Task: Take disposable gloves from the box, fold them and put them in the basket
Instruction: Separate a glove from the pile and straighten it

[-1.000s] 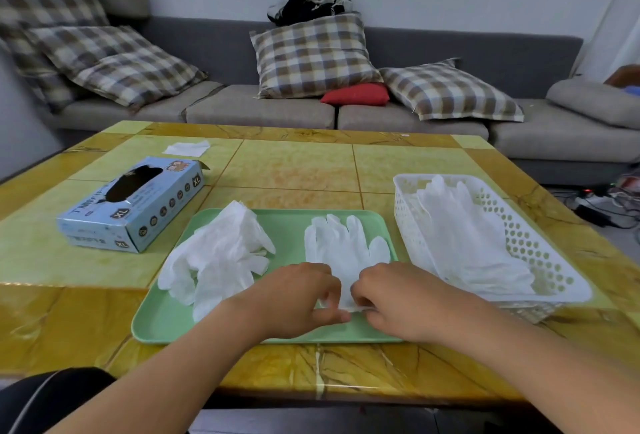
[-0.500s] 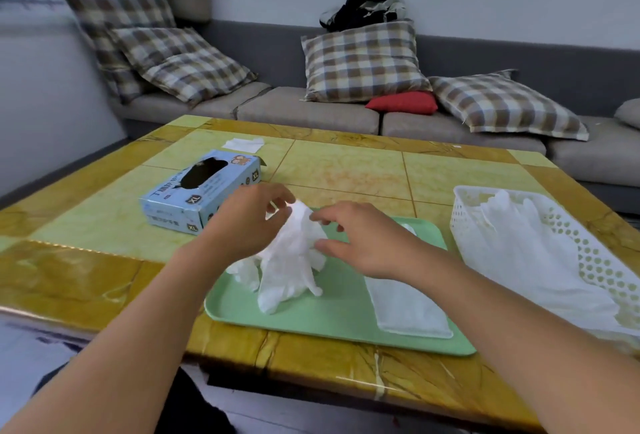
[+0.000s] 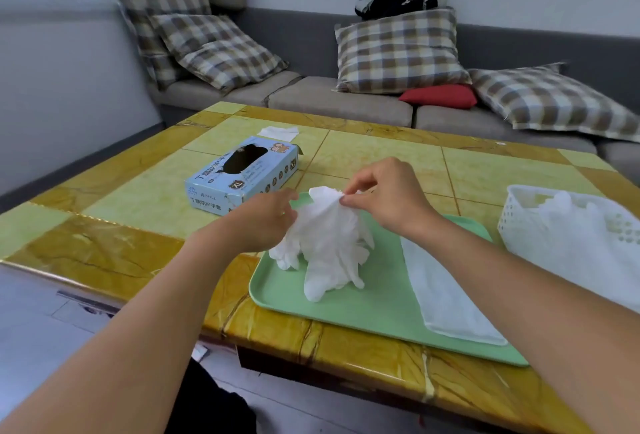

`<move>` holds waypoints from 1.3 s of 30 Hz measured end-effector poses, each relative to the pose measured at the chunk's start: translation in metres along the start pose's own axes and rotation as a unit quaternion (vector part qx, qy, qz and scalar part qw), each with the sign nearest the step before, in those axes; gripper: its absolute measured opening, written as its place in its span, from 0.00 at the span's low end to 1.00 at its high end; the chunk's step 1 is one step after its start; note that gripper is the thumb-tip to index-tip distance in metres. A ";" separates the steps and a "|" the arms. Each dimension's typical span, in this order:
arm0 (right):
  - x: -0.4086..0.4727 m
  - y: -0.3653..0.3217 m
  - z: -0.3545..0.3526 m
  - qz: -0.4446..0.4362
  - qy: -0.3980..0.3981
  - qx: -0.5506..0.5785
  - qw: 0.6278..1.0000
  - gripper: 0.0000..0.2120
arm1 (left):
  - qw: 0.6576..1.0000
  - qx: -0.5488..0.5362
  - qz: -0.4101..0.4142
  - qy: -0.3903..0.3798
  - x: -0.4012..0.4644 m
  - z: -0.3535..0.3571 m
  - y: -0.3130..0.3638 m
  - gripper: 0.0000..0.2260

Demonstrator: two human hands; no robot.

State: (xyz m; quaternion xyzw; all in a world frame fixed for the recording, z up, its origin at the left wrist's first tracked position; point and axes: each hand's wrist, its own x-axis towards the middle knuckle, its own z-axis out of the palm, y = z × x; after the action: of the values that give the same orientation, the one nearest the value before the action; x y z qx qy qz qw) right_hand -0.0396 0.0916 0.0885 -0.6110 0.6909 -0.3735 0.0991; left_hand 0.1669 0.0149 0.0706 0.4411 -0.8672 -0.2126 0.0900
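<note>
A loose bunch of white disposable gloves (image 3: 329, 246) stands on the left part of a green tray (image 3: 377, 312). My right hand (image 3: 384, 194) pinches the top of the bunch and lifts it a little. My left hand (image 3: 263, 222) grips the bunch at its left side. A folded white glove (image 3: 446, 295) lies flat on the tray's right part, under my right forearm. The blue glove box (image 3: 242, 174) lies on the table left of the tray, its opening facing up. The white perforated basket (image 3: 519, 222) at the right edge holds several white gloves.
A yellow tiled table (image 3: 138, 205) carries everything, with a small white sheet (image 3: 278, 132) behind the box. Beyond the table runs a grey sofa (image 3: 339, 101) with checked cushions and a red one.
Both hands left the folded glove at the tray's right and moved to the loose bunch on the left. They now hold it and the bunch's top is raised. The camera turned left.
</note>
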 end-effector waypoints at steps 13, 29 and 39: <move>-0.043 -0.010 -0.104 0.058 -0.064 0.273 0.958 0.08 | 0.777 -0.603 0.024 -0.179 -0.004 0.010 0.107 0.29; -0.084 0.055 -0.145 0.227 -0.076 0.339 0.910 0.10 | 0.826 -0.559 0.060 -0.025 0.004 0.059 0.167 0.10; -0.096 0.053 -0.155 0.179 -0.060 0.361 0.913 0.13 | 0.804 -0.586 0.100 -0.021 -0.009 0.039 0.176 0.08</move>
State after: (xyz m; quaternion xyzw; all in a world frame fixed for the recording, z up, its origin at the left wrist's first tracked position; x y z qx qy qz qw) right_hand -0.1500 0.2395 0.1321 -0.4212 0.5999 -0.5357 0.4192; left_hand 0.0314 0.1250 0.1152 0.2111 -0.6183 -0.6794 0.3340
